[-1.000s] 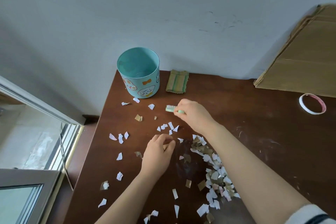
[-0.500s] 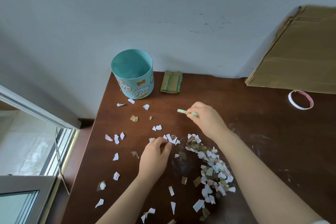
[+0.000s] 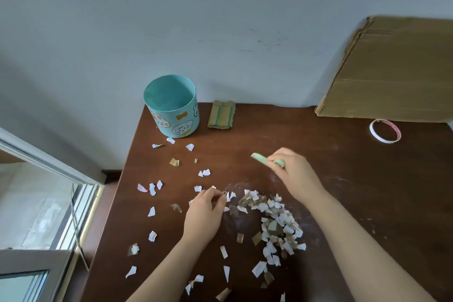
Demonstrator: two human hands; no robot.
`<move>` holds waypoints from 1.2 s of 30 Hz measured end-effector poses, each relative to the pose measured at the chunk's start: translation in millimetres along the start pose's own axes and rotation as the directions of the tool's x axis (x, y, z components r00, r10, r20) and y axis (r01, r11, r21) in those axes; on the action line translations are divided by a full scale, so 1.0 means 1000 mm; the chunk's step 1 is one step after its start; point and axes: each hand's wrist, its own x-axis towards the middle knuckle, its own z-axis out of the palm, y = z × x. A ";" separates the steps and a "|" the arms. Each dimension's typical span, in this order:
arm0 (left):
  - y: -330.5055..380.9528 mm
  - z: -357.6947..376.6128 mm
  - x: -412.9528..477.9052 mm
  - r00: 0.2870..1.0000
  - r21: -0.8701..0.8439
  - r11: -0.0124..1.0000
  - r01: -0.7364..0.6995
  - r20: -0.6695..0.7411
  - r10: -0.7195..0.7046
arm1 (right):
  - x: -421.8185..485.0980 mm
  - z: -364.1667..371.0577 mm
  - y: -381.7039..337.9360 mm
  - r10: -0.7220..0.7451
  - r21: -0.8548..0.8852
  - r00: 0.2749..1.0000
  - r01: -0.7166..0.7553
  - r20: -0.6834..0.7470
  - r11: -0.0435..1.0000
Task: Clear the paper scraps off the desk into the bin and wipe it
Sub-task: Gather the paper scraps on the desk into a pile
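The right hand (image 3: 291,174) had swung its gripped brush (image 3: 257,157) off the scraps (image 3: 274,223), likely for another sweep; they lay heaped mid-desk (image 3: 367,191), well apart from the bin (image 3: 171,115). The left hand (image 3: 204,216) curled its fingers beside them, hold unclear.

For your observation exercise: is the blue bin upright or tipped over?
Upright. The bin stands on its base at the desk's back corner, open mouth facing up.

I held one brush (image 3: 259,157) in my right fingers (image 3: 277,157). Beyond them stood one bin (image 3: 171,110), one folded cloth (image 3: 221,117), one tape roll (image 3: 384,141) and one cardboard sheet (image 3: 392,73). Paper scraps (image 3: 274,218) made one heap right of my left fingers (image 3: 213,197), with loose ones past counting.
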 end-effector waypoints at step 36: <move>-0.009 -0.001 -0.033 0.974 0.072 0.978 -0.197 0.130 0.187 | -0.061 0.008 0.020 0.238 -0.140 0.964 -0.253 -0.116 0.957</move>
